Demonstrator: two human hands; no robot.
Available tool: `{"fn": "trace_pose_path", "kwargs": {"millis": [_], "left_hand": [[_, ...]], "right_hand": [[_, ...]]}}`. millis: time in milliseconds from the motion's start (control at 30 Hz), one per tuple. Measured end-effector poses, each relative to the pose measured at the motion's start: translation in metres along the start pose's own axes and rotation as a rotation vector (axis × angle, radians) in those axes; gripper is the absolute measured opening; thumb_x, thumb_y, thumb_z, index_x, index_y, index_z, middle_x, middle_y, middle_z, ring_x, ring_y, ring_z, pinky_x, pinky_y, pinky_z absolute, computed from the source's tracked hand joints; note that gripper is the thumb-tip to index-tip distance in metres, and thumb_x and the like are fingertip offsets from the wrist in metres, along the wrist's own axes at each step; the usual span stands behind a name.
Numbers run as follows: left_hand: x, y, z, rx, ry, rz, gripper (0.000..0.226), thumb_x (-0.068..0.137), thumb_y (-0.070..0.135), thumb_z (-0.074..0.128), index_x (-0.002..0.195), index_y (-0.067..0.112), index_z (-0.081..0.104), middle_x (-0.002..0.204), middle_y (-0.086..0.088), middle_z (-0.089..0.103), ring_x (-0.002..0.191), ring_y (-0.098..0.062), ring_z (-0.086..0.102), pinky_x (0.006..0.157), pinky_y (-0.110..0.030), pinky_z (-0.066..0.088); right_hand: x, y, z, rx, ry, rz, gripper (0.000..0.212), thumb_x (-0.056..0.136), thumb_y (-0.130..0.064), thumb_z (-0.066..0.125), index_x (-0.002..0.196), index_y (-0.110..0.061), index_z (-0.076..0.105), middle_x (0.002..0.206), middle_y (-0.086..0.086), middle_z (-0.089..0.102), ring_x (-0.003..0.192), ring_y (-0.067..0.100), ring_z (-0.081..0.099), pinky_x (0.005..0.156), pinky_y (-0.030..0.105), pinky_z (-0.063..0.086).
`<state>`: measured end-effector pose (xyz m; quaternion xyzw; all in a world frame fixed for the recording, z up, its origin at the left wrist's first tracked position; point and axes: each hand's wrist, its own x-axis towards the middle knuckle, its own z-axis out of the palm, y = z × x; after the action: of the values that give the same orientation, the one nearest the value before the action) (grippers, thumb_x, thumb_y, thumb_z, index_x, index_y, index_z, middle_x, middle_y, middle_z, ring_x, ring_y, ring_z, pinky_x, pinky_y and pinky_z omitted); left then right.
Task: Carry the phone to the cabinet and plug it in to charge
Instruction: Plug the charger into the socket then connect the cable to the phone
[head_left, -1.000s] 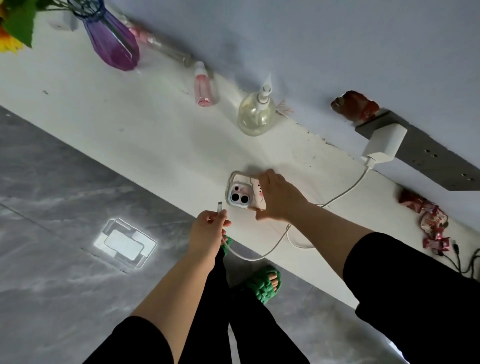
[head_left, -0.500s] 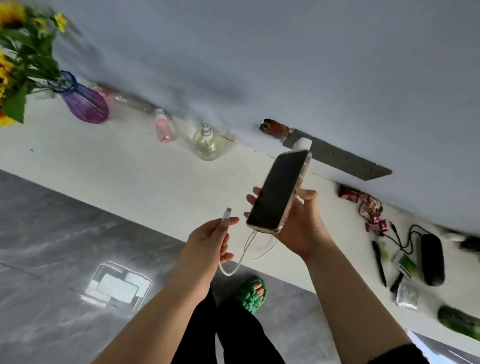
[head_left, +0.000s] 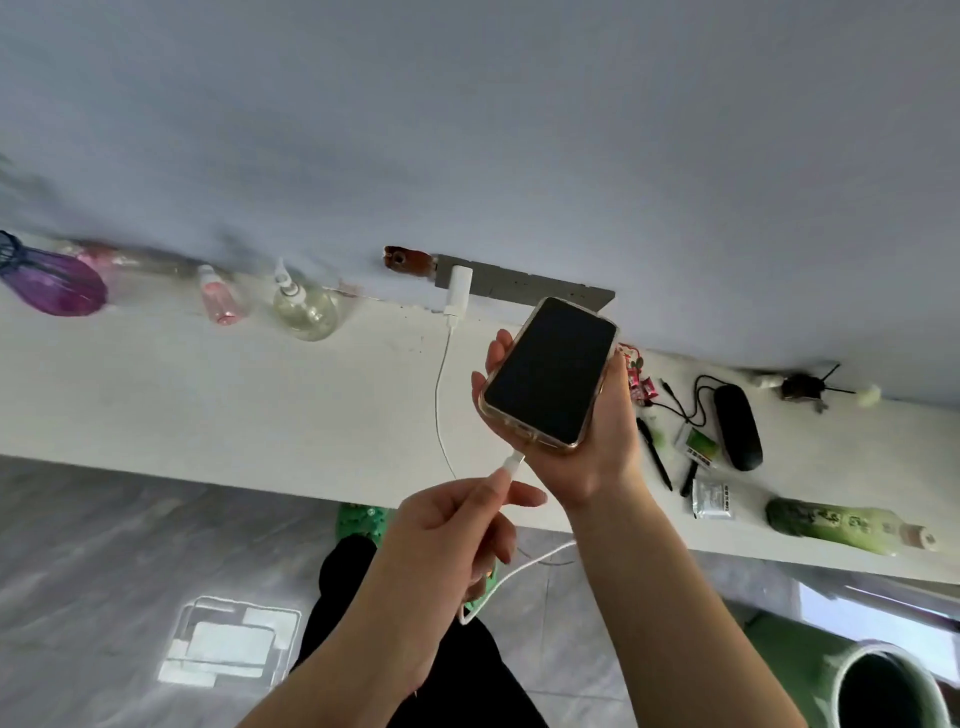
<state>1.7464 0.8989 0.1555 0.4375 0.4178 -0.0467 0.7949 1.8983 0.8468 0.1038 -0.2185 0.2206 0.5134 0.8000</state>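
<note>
**Plug lined up at phone port, not seated yet**

White counter (head_left: 218, 395) along a grey wall, grey tile floor below. Using the charger brick (head_left: 457, 288) as landmark: it sits in a grey wall strip (head_left: 524, 286) at the back of the counter, so the power end looks already done.

- Cable (head_left: 440, 410) drops from the brick across the counter, goes over the front edge, loops low and comes back up into the left hand. Slack loop means no tug on the plug while aligning.
- Phone (head_left: 550, 371) is just right of the brick and nearer the camera, held above the counter, not resting on it. Screen dark, facing up, clear case. Port end is tilted down toward the left hand, presumably so the port is visible and reachable.
- Right hand (head_left: 597, 441) cradles the phone from underneath, grip wrapped round both long edges, fingers showing past the left edge. Holds it steady against the push of insertion.
- Left hand (head_left: 457, 525), below the brick at the counter's front edge, pinches the plug (head_left: 514, 462) between thumb and forefinger, close to the tip for control. Plug tip is right at the phone's bottom edge; can't tell if it has entered the port. Screen still dark suggests not charging.

Left of the brick: clear bottle (head_left: 304, 309), pink bottle (head_left: 221, 301), purple vase (head_left: 49, 283). Right of it: wrappers, pens, black case (head_left: 737, 426), green bottle (head_left: 841, 525). All clear of the hands.

Judgement: final step. Needs a straight push along the phone's long axis; risk is going in skewed.
</note>
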Motion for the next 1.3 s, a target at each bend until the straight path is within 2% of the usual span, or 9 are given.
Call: {"fn": "trace_pose_path", "kwargs": {"millis": [67,200,300,467,567,667,833,1300], "left_hand": [[-0.003,0.001,0.012,-0.027,-0.022,0.014,0.033,0.091,0.035,0.053,0.081,0.017,0.078,0.054,-0.002,0.055,0.037,-0.007,0.028,0.037,-0.018,0.024],[-0.004,0.001,0.028,-0.035,-0.044,0.038,0.033,0.081,0.044,0.055,0.081,0.020,0.078,0.057,-0.001,0.062,0.036,-0.007,0.030,0.036,-0.018,0.026],[-0.004,0.001,0.037,-0.060,-0.056,0.035,0.036,0.074,0.046,0.055,0.080,0.019,0.078,0.062,-0.002,0.068,0.034,-0.006,0.031,0.034,-0.016,0.026],[-0.003,-0.002,0.048,-0.098,-0.046,0.030,0.032,0.086,0.039,0.054,0.076,0.019,0.078,0.070,-0.006,0.075,0.033,-0.006,0.030,0.034,-0.016,0.026],[-0.002,-0.002,0.052,-0.097,-0.031,0.026,0.034,0.092,0.033,0.051,0.074,0.020,0.078,0.071,-0.006,0.076,0.032,-0.005,0.030,0.034,-0.016,0.026],[0.000,0.000,0.056,-0.095,-0.015,0.028,0.035,0.094,0.031,0.050,0.073,0.021,0.077,0.070,-0.006,0.076,0.032,-0.005,0.031,0.033,-0.015,0.026],[0.002,0.001,0.060,-0.108,0.006,-0.011,0.037,0.095,0.030,0.050,0.072,0.018,0.077,0.071,-0.007,0.076,0.033,-0.005,0.031,0.033,-0.015,0.027],[0.007,0.001,0.063,-0.136,0.061,-0.064,0.037,0.096,0.019,0.050,0.069,0.012,0.075,0.064,-0.005,0.073,0.034,-0.005,0.035,0.031,-0.015,0.029]], "right_hand": [[-0.012,-0.005,0.003,-0.008,-0.023,-0.019,0.057,0.089,-0.062,0.042,0.104,-0.011,0.062,0.102,0.014,0.064,0.094,0.030,0.062,0.093,0.048,0.048],[-0.028,-0.013,0.010,-0.034,-0.047,-0.055,0.048,0.090,-0.060,0.038,0.114,-0.018,0.044,0.103,0.010,0.057,0.095,0.026,0.056,0.088,0.046,0.050],[-0.037,-0.018,0.011,-0.067,-0.062,-0.065,0.051,0.091,-0.062,0.035,0.118,-0.020,0.038,0.105,0.009,0.055,0.096,0.024,0.054,0.090,0.045,0.049],[-0.043,-0.024,0.004,-0.075,-0.053,-0.066,0.056,0.090,-0.064,0.036,0.119,-0.017,0.041,0.106,0.009,0.055,0.097,0.024,0.055,0.095,0.043,0.042],[-0.041,-0.028,-0.002,-0.058,-0.040,-0.071,0.057,0.089,-0.064,0.037,0.110,-0.014,0.052,0.106,0.010,0.058,0.097,0.026,0.057,0.096,0.046,0.042],[-0.040,-0.031,-0.006,-0.065,-0.033,-0.096,0.066,0.087,-0.069,0.038,0.116,-0.013,0.058,0.112,0.012,0.061,0.099,0.029,0.061,0.096,0.051,0.045],[-0.038,-0.033,-0.005,-0.100,-0.035,-0.131,0.079,0.084,-0.075,0.035,0.134,-0.017,0.051,0.119,0.014,0.063,0.102,0.031,0.065,0.089,0.052,0.051],[-0.037,-0.034,-0.018,-0.172,-0.014,-0.108,0.082,0.080,-0.078,0.037,0.131,-0.016,0.054,0.117,0.015,0.067,0.103,0.031,0.067,0.087,0.051,0.054]]}}
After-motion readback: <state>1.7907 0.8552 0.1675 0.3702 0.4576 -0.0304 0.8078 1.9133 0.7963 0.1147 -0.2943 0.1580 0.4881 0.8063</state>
